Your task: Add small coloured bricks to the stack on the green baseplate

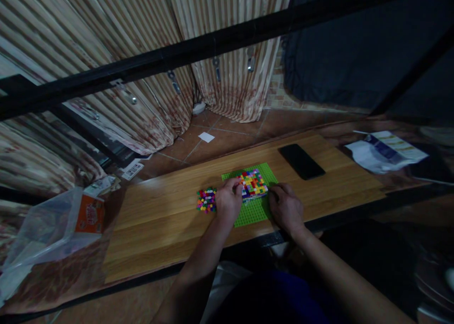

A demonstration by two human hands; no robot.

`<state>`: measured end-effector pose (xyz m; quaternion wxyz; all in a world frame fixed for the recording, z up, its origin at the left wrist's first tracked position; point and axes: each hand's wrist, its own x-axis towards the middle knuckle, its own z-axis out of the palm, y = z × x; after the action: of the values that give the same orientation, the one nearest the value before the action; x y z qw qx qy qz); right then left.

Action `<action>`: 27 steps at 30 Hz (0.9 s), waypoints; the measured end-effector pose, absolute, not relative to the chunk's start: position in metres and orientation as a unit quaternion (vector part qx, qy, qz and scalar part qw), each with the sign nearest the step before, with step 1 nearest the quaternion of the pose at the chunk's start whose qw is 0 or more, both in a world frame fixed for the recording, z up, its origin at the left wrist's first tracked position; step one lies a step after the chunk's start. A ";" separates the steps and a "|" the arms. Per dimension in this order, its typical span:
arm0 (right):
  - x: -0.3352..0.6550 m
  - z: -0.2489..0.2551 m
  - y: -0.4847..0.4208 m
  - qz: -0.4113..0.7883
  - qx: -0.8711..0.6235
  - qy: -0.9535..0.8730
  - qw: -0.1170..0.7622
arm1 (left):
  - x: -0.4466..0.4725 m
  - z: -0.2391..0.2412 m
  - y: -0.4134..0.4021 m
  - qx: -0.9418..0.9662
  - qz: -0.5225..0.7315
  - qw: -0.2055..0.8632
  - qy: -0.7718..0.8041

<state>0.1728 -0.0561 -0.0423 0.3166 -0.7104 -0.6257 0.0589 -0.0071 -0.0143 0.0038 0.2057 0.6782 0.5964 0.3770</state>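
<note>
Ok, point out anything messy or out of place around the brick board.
Little stands out. A small white scrap lies loose on the floor tiles beyond the wooden table. A heap of loose bricks sits off the green baseplate, beside the left hand.

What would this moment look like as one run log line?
left hand: on edge of multicoloured brick block | right hand: resting on green baseplate | loose brick pile: left of baseplate | black phone: on wooden table
</note>
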 end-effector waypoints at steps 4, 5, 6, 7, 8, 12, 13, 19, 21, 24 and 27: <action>0.173 -0.042 -0.056 0.061 -0.707 -0.624 0.326 | -0.005 0.004 -0.014 0.665 0.363 0.216 0.616; 0.173 -0.042 -0.056 0.061 -0.707 -0.625 0.326 | -0.005 0.004 -0.013 0.664 0.360 0.219 0.618; 0.172 -0.042 -0.056 0.060 -0.707 -0.625 0.325 | -0.005 0.004 -0.013 0.664 0.359 0.220 0.618; 0.172 -0.042 -0.057 0.059 -0.707 -0.625 0.325 | -0.004 0.005 -0.014 0.666 0.358 0.220 0.617; 0.172 -0.041 -0.057 0.058 -0.707 -0.625 0.325 | -0.004 0.005 -0.014 0.667 0.358 0.220 0.616; 0.172 -0.041 -0.057 0.058 -0.709 -0.624 0.324 | -0.004 0.004 -0.017 0.664 0.363 0.224 0.614; 0.172 -0.041 -0.057 0.057 -0.710 -0.623 0.323 | -0.004 0.005 -0.017 0.662 0.368 0.227 0.612; 0.173 -0.042 -0.056 0.059 -0.709 -0.623 0.325 | -0.010 0.007 -0.017 0.618 0.422 0.257 0.612; 0.173 -0.042 -0.056 0.061 -0.708 -0.623 0.326 | -0.009 0.006 -0.012 0.593 0.435 0.276 0.619; 0.173 -0.041 -0.056 0.063 -0.708 -0.625 0.323 | -0.007 0.001 -0.004 0.582 0.435 0.303 0.616; 0.172 -0.040 -0.056 0.064 -0.712 -0.623 0.319 | -0.004 -0.006 0.003 0.586 0.427 0.313 0.613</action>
<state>0.1723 -0.0565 -0.0404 0.3187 -0.7119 -0.6226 0.0637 -0.0042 0.0026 -0.0061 0.3130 0.5862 0.6130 0.4273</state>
